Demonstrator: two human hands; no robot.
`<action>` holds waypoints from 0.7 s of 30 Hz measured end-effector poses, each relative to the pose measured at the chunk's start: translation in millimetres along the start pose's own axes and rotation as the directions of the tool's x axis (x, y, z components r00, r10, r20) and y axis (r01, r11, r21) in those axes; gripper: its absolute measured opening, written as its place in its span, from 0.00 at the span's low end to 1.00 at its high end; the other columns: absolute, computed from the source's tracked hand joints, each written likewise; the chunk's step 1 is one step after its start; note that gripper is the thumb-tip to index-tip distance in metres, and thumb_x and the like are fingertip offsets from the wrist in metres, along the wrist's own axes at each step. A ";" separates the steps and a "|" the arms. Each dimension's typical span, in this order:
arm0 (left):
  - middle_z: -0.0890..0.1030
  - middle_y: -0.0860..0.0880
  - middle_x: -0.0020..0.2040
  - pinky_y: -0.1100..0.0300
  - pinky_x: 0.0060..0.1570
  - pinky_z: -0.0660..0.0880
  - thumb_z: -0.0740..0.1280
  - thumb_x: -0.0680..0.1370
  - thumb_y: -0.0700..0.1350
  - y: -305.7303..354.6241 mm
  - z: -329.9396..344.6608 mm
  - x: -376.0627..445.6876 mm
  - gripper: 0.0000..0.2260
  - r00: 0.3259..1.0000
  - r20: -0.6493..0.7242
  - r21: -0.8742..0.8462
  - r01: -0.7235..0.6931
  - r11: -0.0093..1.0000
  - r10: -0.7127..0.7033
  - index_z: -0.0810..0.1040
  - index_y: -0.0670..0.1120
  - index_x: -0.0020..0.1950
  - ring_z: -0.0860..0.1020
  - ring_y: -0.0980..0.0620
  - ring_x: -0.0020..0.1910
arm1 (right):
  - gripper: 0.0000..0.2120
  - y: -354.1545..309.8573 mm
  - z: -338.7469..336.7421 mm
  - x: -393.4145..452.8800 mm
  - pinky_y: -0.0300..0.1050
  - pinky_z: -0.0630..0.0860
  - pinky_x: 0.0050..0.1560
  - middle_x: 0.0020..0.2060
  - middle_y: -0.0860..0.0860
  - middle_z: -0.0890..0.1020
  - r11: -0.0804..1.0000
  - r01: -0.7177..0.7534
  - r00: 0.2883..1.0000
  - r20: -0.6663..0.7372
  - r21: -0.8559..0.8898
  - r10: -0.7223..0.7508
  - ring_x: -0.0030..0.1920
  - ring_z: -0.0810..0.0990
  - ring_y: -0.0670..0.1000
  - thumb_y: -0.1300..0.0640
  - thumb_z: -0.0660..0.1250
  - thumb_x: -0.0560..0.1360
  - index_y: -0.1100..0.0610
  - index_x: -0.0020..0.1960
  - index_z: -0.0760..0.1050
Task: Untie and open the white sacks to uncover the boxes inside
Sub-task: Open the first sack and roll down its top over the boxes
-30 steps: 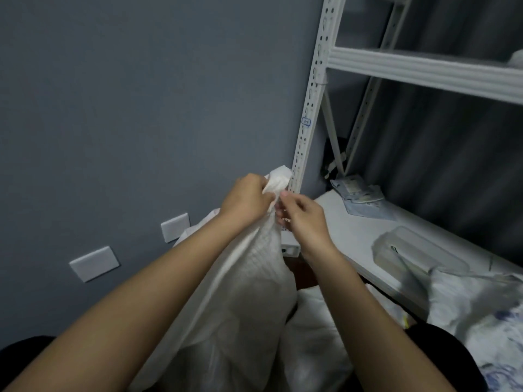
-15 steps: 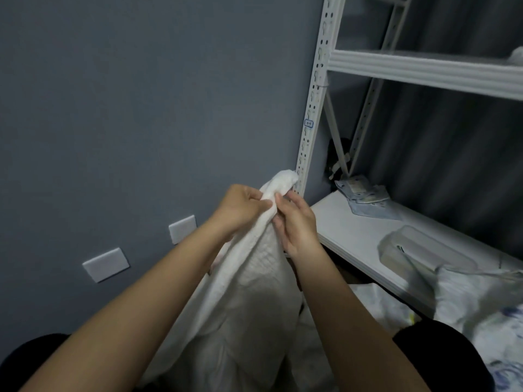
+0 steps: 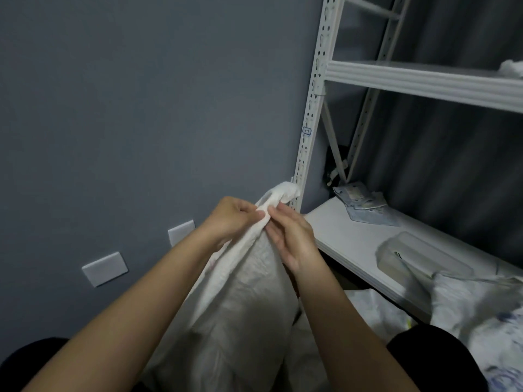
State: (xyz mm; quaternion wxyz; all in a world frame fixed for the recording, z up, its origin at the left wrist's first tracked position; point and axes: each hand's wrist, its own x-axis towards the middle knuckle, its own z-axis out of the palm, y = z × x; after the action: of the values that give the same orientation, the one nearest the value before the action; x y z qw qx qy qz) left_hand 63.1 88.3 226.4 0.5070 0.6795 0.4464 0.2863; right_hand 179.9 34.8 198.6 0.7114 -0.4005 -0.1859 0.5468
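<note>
A white woven sack (image 3: 243, 301) stands upright in front of me, its neck gathered into a twisted bunch (image 3: 281, 192) at the top. My left hand (image 3: 232, 219) pinches the gathered neck from the left. My right hand (image 3: 291, 236) presses against the same neck from the right, fingertips at the bunch. Both hands touch just under the twisted end. Whatever the sack holds is hidden. Another white sack (image 3: 368, 312) lies lower right behind my right forearm.
A white metal shelf rack (image 3: 311, 108) stands right of the sack, its lower shelf (image 3: 348, 239) holding flat packets (image 3: 362, 205) and a clear plastic container (image 3: 418, 256). A patterned white bag (image 3: 481, 306) lies at right. The grey wall carries two wall plates (image 3: 104, 268).
Both hands and the sack's neck have dropped slightly and stayed together; the fingers have shifted their pinch on the twisted bunch. The view has tilted a little upward.
</note>
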 end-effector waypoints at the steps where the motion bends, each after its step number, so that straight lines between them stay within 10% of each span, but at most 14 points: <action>1: 0.79 0.48 0.32 0.64 0.35 0.72 0.68 0.76 0.40 -3.8 0.2 1.3 0.05 0.999 -0.037 0.042 -0.014 0.999 0.015 0.83 0.40 0.45 0.75 0.55 0.31 | 0.16 -0.5 -3.5 -3.8 0.46 0.80 0.54 0.50 0.54 0.83 0.938 0.141 0.985 -0.054 -0.316 -0.166 0.49 0.83 0.50 0.63 0.71 0.73 0.61 0.60 0.74; 3: 0.74 0.50 0.29 0.67 0.27 0.66 0.68 0.76 0.40 -7.8 -1.5 2.4 0.04 0.998 -0.028 0.176 -0.059 0.983 0.065 0.82 0.40 0.45 0.69 0.57 0.26 | 0.18 -9.2 -19.1 -6.0 0.43 0.73 0.60 0.57 0.47 0.76 0.263 0.408 0.811 0.215 -0.874 -0.544 0.58 0.75 0.47 0.54 0.73 0.72 0.52 0.60 0.73; 4: 0.75 0.50 0.30 0.68 0.28 0.67 0.68 0.76 0.40 -6.4 -3.2 2.4 0.04 0.995 0.020 0.256 -0.104 0.961 0.102 0.82 0.41 0.45 0.70 0.58 0.27 | 0.21 -18.3 -25.8 -4.0 0.42 0.64 0.68 0.64 0.47 0.70 -0.072 0.502 0.729 0.467 -0.862 -0.501 0.66 0.66 0.47 0.51 0.71 0.73 0.49 0.65 0.71; 6: 0.79 0.51 0.34 0.68 0.34 0.69 0.69 0.76 0.42 -2.7 -5.4 3.2 0.02 0.975 0.150 0.376 -0.207 0.903 0.161 0.82 0.45 0.45 0.73 0.59 0.32 | 0.20 -42.8 -27.9 2.5 0.46 0.48 0.75 0.71 0.48 0.67 -0.419 0.586 0.715 0.686 -0.693 -0.136 0.73 0.57 0.49 0.47 0.66 0.77 0.47 0.68 0.71; 8: 0.80 0.53 0.36 0.66 0.39 0.70 0.69 0.76 0.44 0.3 -8.4 3.8 0.02 0.961 0.214 0.416 -0.252 0.874 0.176 0.81 0.48 0.44 0.76 0.59 0.35 | 0.12 -63.1 -24.1 6.1 0.49 0.60 0.70 0.56 0.48 0.80 -0.545 0.579 0.771 0.626 -0.607 0.122 0.63 0.73 0.51 0.45 0.63 0.78 0.48 0.57 0.78; 10: 0.81 0.54 0.44 0.62 0.47 0.73 0.69 0.75 0.51 1.6 -10.9 -0.5 0.09 0.958 0.192 0.457 -0.278 0.845 0.212 0.80 0.49 0.52 0.78 0.56 0.44 | 0.10 -74.3 -21.7 9.5 0.48 0.71 0.48 0.41 0.49 0.81 -0.483 0.553 0.822 0.540 -0.679 0.182 0.46 0.78 0.52 0.45 0.64 0.77 0.50 0.47 0.78; 13: 0.76 0.54 0.60 0.54 0.56 0.73 0.69 0.71 0.63 -9.7 -3.9 -15.6 0.27 0.957 0.202 0.731 -0.288 0.619 0.208 0.71 0.53 0.66 0.75 0.52 0.59 | 0.09 -78.8 -29.5 23.4 0.47 0.72 0.41 0.36 0.48 0.80 -0.126 0.486 0.873 0.472 -0.865 0.123 0.38 0.78 0.49 0.48 0.68 0.76 0.52 0.41 0.78; 16: 0.77 0.48 0.61 0.53 0.51 0.73 0.63 0.78 0.53 -22.5 -2.0 -17.9 0.16 0.957 0.173 0.898 -0.250 0.362 0.234 0.69 0.51 0.64 0.76 0.44 0.59 | 0.09 -78.9 -38.3 30.1 0.40 0.70 0.39 0.34 0.49 0.79 0.171 0.375 0.910 0.397 -0.911 0.118 0.34 0.76 0.44 0.53 0.68 0.76 0.57 0.40 0.78; 21: 0.79 0.43 0.54 0.52 0.47 0.71 0.56 0.82 0.52 -17.7 -29.6 12.2 0.11 0.921 -0.071 0.841 -0.151 0.519 0.383 0.72 0.46 0.53 0.77 0.40 0.54 | 0.11 -65.4 -45.5 28.0 0.41 0.66 0.38 0.35 0.48 0.73 0.176 0.388 0.918 0.397 -0.905 0.015 0.35 0.71 0.45 0.53 0.64 0.79 0.56 0.39 0.72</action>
State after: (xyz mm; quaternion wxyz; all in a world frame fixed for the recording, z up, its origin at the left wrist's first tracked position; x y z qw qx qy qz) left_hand 37.9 113.6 218.4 0.0214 0.8554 0.4763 0.2024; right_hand 262.3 38.8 216.5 0.3196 -0.6377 -0.6474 0.2685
